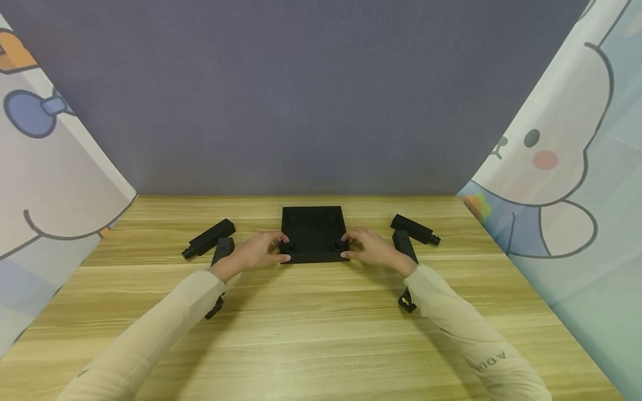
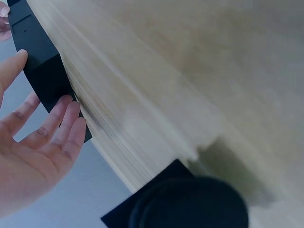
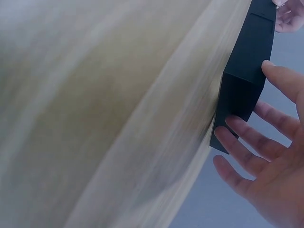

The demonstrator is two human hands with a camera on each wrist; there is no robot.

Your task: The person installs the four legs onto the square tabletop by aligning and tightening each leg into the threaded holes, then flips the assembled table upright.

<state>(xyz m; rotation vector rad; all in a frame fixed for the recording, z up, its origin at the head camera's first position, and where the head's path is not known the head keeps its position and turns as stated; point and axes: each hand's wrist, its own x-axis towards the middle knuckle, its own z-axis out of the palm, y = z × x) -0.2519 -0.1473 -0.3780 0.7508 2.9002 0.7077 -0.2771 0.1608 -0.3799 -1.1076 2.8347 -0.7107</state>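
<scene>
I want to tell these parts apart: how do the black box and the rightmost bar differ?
The box is broad and almost square; the bar is long and narrow. The box sits nearly straight; the bar lies slanted on the table. The left hand and right hand touch the box; neither touches the bar. Both are black.

Light wood-grain table [image 1: 311, 328] backed by a plain grey-blue wall [image 1: 301, 100], with kinda cute cartoon-print sheets [image 1: 557, 150] on both sides. Soft glare on the table's near part too.
</scene>
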